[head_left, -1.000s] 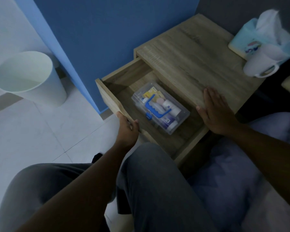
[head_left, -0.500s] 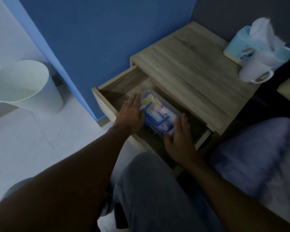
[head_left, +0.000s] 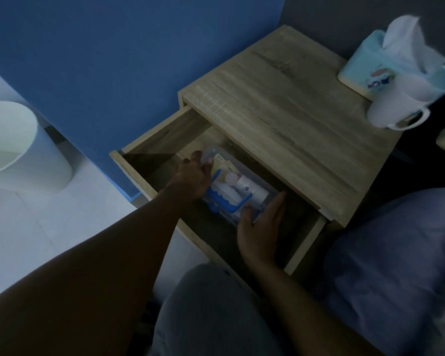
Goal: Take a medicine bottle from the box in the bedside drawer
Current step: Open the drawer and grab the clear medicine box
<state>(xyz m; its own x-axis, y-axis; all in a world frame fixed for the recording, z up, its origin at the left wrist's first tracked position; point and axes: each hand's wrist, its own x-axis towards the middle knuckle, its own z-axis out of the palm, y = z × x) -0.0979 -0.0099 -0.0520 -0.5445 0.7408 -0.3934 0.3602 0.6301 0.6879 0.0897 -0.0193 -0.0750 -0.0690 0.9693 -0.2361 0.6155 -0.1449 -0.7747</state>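
The wooden bedside drawer [head_left: 149, 140] stands pulled out. Inside it lies a clear plastic box [head_left: 269, 192] with a blue handle, and white medicine bottles [head_left: 249, 187] show through its lid. My left hand [head_left: 193, 177] grips the box's far left end, fingers curled over its edge. At the box's near right end, my right hand [head_left: 261, 227] holds it with the thumb on top and fingers along the side. The lid looks closed.
On the bedside table top [head_left: 280, 104] stand a light blue tissue box [head_left: 370, 70] and a white mug [head_left: 393, 109] at the far right. A white waste bin [head_left: 21, 147] stands on the tiled floor at left. My knee [head_left: 211, 304] is right below the drawer.
My left hand left the drawer front and my right hand left the table top. Both went into the drawer and closed on the two ends of the clear box.
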